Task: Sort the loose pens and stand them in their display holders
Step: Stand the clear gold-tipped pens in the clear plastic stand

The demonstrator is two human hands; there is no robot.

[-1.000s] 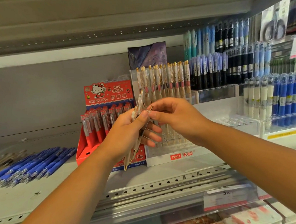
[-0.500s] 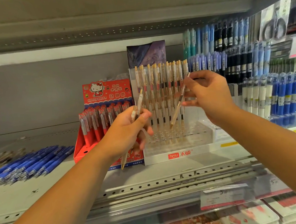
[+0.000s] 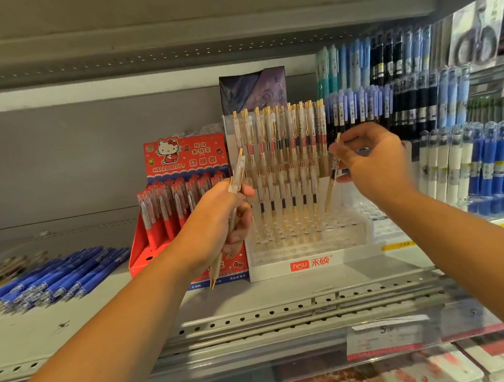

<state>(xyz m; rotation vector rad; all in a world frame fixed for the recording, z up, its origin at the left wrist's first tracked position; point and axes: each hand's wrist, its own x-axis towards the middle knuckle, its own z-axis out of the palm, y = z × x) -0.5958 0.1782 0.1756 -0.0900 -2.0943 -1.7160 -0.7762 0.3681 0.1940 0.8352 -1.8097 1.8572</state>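
Your right hand had drifted slightly toward three o'clock, its pen steeper than before. On the grey shelf stood the clear display holder. At its nine o'clock your left hand gripped a bundle of loose pens. Your right hand pinched one gold pen, tip above the holder's three o'clock side.

A grey perforated metal shelf is carrying loose blue pens lying heaped at left, a red cardboard Hello Kitty display box, and, just beside it, a white-based clear plastic pen holder.
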